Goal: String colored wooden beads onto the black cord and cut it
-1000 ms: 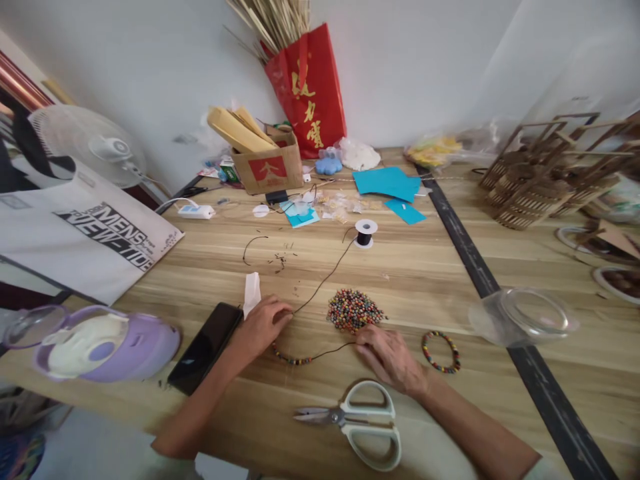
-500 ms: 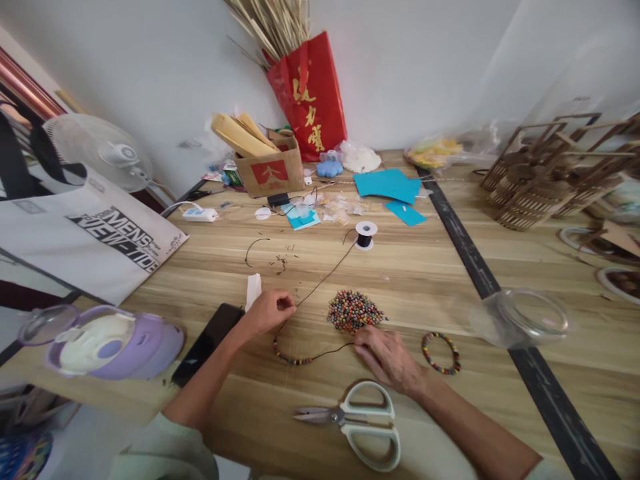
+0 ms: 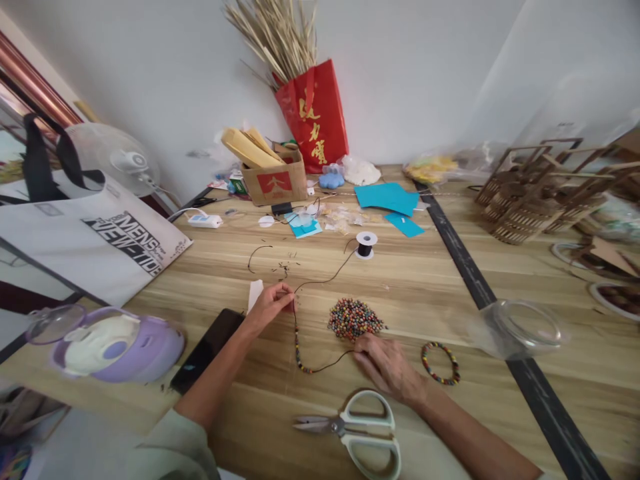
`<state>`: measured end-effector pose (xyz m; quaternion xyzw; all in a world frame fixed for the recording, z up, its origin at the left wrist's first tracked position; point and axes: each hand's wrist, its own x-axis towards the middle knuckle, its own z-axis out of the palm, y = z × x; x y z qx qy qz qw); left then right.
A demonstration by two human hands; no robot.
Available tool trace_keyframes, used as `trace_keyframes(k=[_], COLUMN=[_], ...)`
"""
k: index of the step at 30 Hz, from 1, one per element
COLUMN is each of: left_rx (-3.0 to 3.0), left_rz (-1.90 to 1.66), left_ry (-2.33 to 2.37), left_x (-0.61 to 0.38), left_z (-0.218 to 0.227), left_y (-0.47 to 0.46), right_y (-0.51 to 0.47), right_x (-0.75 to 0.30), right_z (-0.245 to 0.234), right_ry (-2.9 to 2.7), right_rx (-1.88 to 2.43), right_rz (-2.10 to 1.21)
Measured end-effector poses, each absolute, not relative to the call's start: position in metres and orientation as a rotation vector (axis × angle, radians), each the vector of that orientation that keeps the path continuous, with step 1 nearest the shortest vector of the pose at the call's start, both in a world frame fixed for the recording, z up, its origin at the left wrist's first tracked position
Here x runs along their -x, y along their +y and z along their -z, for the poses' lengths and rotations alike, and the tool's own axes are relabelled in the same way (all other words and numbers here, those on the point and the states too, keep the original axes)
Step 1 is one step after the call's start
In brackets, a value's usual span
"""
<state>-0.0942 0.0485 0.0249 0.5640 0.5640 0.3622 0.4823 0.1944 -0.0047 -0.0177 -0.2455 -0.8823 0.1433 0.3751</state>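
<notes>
A thin black cord (image 3: 326, 282) runs from a white spool (image 3: 367, 246) to my left hand (image 3: 273, 305), whose fingers are pinched on it. Below that hand the cord hangs down in a curve, with a short row of small coloured beads (image 3: 299, 353) threaded on it. My right hand (image 3: 387, 363) rests on the table with thumb and fingers closed on the cord's other end. Just above the right hand lies a pile of loose multicoloured beads (image 3: 354, 319). A finished-looking beaded bracelet (image 3: 440, 363) sits to the right of it.
Scissors with pale handles (image 3: 367, 427) lie in front of my hands. A black phone (image 3: 209, 350) and a purple water bottle (image 3: 125, 347) are at left. A clear jar (image 3: 520, 328) lies at right. Blue cards (image 3: 387, 198) and a cardboard box (image 3: 275, 183) stand farther back.
My left hand has risen slightly against the table, drawing the beaded cord more upright. The cord toward the spool has slackened. My right hand stays by the pile. The camera view has shifted a little.
</notes>
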Motion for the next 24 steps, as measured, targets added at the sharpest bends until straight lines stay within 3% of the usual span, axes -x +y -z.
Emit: trace_keyframes(k=[13, 24], left_rx=[-1.687, -2.527], left_rz=[-0.846, -0.067], left_ry=[1.712, 1.275], left_x=[0.099, 0.097], left_z=[-0.010, -0.043], left_y=[0.054, 0.034], right_y=[-0.005, -0.004], right_x=[-0.194, -0.194], right_z=[0.018, 0.020], right_ry=[-2.269, -2.301], right_rx=[0.642, 0.647], right_rz=[-0.367, -0.375])
